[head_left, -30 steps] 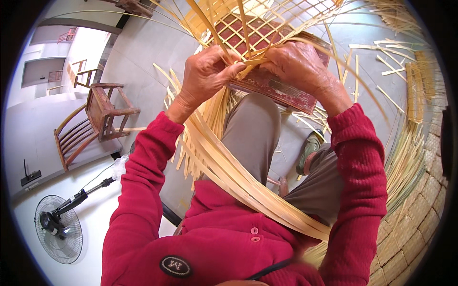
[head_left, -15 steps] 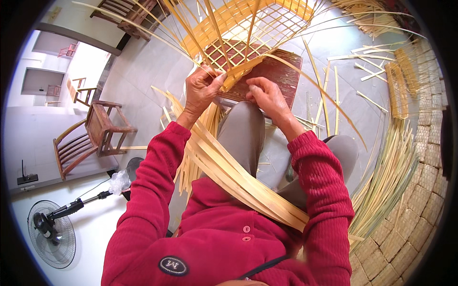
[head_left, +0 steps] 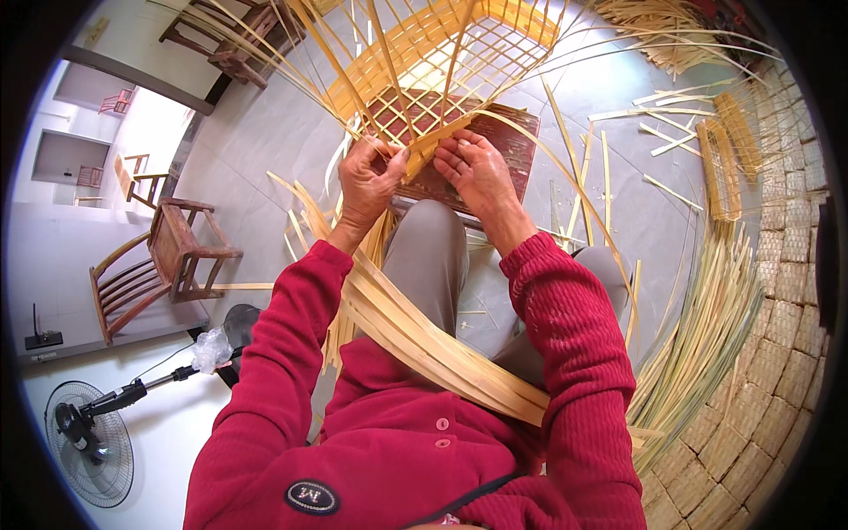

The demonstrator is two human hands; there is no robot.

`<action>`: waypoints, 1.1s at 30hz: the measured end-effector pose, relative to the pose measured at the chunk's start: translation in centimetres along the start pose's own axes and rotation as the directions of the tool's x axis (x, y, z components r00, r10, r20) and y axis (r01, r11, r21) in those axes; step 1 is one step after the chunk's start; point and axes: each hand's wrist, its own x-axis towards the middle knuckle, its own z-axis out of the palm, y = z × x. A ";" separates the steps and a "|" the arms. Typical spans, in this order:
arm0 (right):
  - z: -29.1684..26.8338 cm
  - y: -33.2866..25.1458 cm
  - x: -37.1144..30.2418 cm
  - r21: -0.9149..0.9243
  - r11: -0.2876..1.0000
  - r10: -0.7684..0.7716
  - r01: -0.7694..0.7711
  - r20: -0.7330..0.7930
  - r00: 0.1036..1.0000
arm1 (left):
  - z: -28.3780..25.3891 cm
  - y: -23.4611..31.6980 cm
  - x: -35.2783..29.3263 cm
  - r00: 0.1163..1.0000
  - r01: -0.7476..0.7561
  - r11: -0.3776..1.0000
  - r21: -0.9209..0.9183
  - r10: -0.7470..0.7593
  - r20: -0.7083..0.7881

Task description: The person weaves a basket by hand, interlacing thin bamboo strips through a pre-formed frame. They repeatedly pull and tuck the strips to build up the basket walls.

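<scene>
Mid-weave: left hand (head_left: 371,181) and right hand (head_left: 473,168) pinch bamboo strips (head_left: 424,146) on the open-lattice basket (head_left: 442,53); next strip probably needs tucking tight.

Pale yellow bamboo strips (head_left: 424,340) cross into an open square lattice (head_left: 442,62) above a dark reddish-brown board (head_left: 495,150), against a knitted crimson sweater (head_left: 389,442), grey trousers (head_left: 428,256), brown wooden chair (head_left: 168,265) and light grey floor (head_left: 265,141).

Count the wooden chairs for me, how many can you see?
3 that I can tell: one wooden chair tipped over on the left floor, a small one behind it, another at the top left. More may be hidden.
</scene>
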 end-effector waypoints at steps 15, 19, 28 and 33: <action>-0.3 0.1 0.5 0.079 0.997 -0.011 0.007 0.046 0.999 | -0.2 -1.8 0.5 0.998 0.031 0.999 -0.043 -0.028 0.064; -0.9 0.6 1.0 0.293 0.955 -0.085 0.049 0.109 0.990 | -1.0 -1.9 0.8 0.988 0.026 0.982 -0.188 0.003 0.152; 0.3 -1.0 0.0 -0.213 0.949 -0.134 0.234 0.400 0.907 | -1.1 -0.9 0.8 0.989 -0.012 0.981 -0.194 0.040 0.141; 1.3 -0.9 -0.4 -0.499 0.715 -0.210 0.489 0.513 0.832 | -1.4 -1.5 0.6 0.987 -0.058 0.976 -0.211 0.088 0.132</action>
